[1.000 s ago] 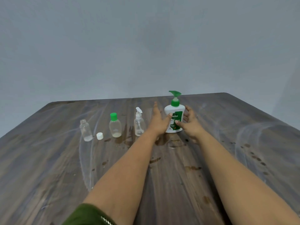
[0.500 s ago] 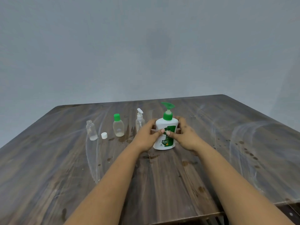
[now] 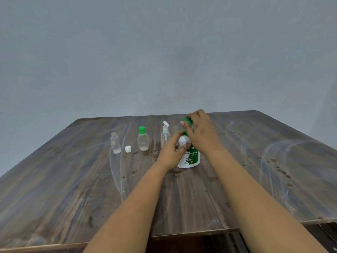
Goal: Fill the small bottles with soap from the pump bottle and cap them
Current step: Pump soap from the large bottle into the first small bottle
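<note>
Standing on a streaked wooden table before a grey wall, both hands grip the pump bottle.

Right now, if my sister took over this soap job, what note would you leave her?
Left hand grips the pump bottle, upright on the table. Right hand grips its green pump head.
In a row to the left: spray-top bottle, green-capped bottle, open bottle, with its white cap beside it.
Done: nothing clearly filled.
Left: fill and cap all three.

Left hand curled (gripping), right hand raised, fingers bent
</note>
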A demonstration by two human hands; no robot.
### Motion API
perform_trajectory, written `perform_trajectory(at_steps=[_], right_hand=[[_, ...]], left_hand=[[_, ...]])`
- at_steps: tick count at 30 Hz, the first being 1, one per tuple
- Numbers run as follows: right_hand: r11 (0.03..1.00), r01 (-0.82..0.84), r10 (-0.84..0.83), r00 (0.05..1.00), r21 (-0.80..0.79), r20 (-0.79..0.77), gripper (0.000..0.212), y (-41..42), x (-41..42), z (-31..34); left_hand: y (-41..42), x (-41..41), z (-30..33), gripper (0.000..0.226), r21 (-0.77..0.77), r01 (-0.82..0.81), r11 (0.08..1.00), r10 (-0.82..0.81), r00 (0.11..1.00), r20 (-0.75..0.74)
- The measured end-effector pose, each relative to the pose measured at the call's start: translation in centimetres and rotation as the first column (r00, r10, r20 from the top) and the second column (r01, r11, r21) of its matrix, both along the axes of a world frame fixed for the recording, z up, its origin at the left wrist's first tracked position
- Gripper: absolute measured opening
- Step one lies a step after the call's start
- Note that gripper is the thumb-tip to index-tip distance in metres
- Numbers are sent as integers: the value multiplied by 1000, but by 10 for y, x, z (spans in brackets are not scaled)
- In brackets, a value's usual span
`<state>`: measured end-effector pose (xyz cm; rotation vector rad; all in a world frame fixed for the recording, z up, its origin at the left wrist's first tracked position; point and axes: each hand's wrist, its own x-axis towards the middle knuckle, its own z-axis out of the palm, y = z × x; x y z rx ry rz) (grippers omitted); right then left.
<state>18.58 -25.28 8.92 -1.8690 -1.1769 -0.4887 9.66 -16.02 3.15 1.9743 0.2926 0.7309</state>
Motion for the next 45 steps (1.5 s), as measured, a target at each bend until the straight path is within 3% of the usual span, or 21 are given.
perform_trajectory(at_steps=[5,14,17,19,21,23,25,27,32,36,39,42,45], right_hand=[[993,-87,84,996,82,41,18,2,9,-11],[984,-81,65,992,159,104,32,9,6,-32],[982,-60,42,993,179,107,40,13,4,-43],[978,-37,17,995,205,98,36,15,3,-44],[974,-14,-10,994,225,108,35,18,0,-44],[969,9,-40,992,248,119,35,21,-3,-46],[964,30,-67,989,264,132,35,23,-4,-49],[961,53,-96,984,271,149,35,26,-5,-51],[958,68,-122,976,279,179,33,27,-4,-51],[958,50,-116,969,283,220,36,25,-1,-49],[961,29,-97,967,276,236,38,24,1,-47],[961,-6,-56,975,276,216,38,22,1,-45],[956,-44,-18,978,289,209,37,23,4,-46]], left_hand=[[9,2,-3,44,28,30,999,-29,999,-27],[11,-5,2,58,116,54,992,-49,998,-45],[37,-25,15,56,-42,-187,982,191,967,167],[76,-47,17,45,-88,-493,866,496,821,283],[122,-70,6,45,-67,-737,673,731,648,214],[156,-87,-10,63,-24,-808,589,808,589,-2],[178,-96,-23,83,-8,-757,653,750,648,-132],[191,-97,-29,84,-66,-675,735,661,735,-152],[202,-91,-34,39,-149,-552,821,542,834,-100],[173,-89,-8,23,-176,-543,821,566,815,122],[111,-85,33,10,-142,-294,945,323,905,275],[54,-60,49,16,-101,-18,995,30,993,115],[23,-26,40,29,-165,53,985,-45,997,57]])
